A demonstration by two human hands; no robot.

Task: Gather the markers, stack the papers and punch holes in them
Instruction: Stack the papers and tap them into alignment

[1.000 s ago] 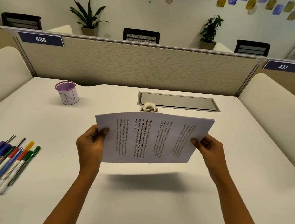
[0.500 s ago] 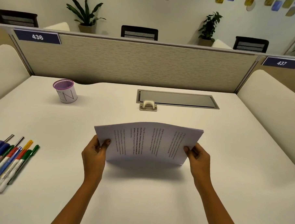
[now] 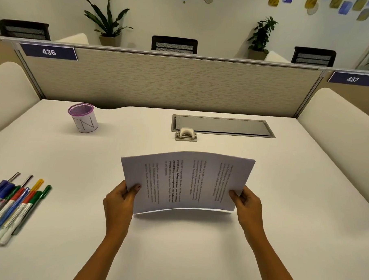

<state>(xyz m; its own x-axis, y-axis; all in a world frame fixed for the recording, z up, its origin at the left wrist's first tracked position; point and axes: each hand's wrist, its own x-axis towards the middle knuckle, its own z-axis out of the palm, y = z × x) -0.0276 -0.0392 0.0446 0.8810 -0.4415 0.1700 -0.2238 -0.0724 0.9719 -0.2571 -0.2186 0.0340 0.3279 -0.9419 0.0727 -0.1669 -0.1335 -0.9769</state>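
A stack of printed papers [image 3: 188, 182] stands on its long lower edge on the white table [image 3: 195, 256], bowed upward in the middle. My left hand [image 3: 122, 198] grips its left edge and my right hand [image 3: 247, 203] grips its right edge, thumbs on the printed face. A small beige hole punch [image 3: 186, 135] sits on the table beyond the papers. Several markers [image 3: 13, 204] with blue, red, green and yellow caps lie side by side at the table's left edge.
A purple-rimmed mesh cup [image 3: 83, 117] stands at the back left. A grey metal cable hatch [image 3: 222, 126] is set into the table behind the punch. A fabric partition [image 3: 171, 84] closes the far side, with padded panels left and right.
The papers came down from mid-air until their lower edge met the table, and both hands drew closer together, bowing the stack. Markers, cup and punch stayed put.
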